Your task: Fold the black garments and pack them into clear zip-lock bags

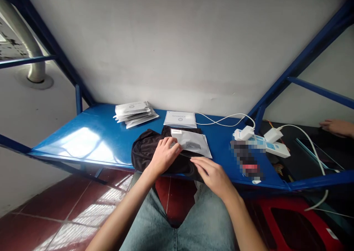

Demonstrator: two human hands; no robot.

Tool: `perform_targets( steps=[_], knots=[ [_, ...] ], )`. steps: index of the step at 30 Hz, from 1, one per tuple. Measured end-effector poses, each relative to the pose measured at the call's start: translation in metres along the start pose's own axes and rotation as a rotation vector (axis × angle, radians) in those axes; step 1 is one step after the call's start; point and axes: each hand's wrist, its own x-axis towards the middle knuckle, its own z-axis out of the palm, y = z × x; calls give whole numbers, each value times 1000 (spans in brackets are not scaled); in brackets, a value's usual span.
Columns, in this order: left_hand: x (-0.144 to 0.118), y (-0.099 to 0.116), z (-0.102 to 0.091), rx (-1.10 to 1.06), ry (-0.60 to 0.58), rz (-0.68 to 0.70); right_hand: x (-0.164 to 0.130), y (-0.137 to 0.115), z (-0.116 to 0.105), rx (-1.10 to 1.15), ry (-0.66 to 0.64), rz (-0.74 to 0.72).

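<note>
A dark cloth item point(146, 147), apparently a soft garment, lies bunched at the front of the blue table. A flat, whitish plastic packet point(193, 142) with a small label rests over its back right part. My left hand point(166, 153) has its fingers bent at the packet's left edge, above the cloth; its fingertips are partly hidden. By the packet's lower edge, my right hand point(211, 171) pinches the front part of the dark cloth between thumb and fingers.
Several white packets point(135, 112) are stacked at the back left, and another printed packet point(180, 119) lies behind the cloth. To the right are a power strip point(272, 147) with chargers, a white cable point(221, 123) and a pixelated item point(246, 160). Another person's hand point(336, 127) shows far right.
</note>
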Motion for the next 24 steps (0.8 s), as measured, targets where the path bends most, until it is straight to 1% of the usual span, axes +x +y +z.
perform_targets(
  steps=[3,5,6,9,10,12,14,15,17,19,21,22,24],
  knots=[
    [2,3,10,70,242,-127,8,-5,23,-42,-18,9],
    [3,4,14,49,319,-199,12,-2,32,-64,-16,48],
    [3,5,15,15,325,-222,13,-1,34,-65,-19,58],
    [2,4,12,-184,276,-264,17,3,36,-73,-7,62],
    [2,3,11,-277,250,-317,20,3,36,-89,10,69],
    [4,-5,12,-452,179,-505,28,3,37,-154,36,96],
    [9,-19,15,-560,88,-696,38,2,41,-252,34,119],
    [14,-27,18,-591,36,-750,44,1,44,-301,20,128],
    [24,-45,23,-634,-53,-774,53,1,50,-368,-8,144],
    [33,-58,28,-679,-103,-784,60,2,54,-387,-26,161],
    [39,-65,31,-710,-112,-792,63,5,52,-376,-32,156],
    [40,-65,32,-720,-106,-798,62,8,49,-356,-32,131],
    [39,-64,34,-741,-87,-816,55,15,37,-248,-46,22]
  ],
)
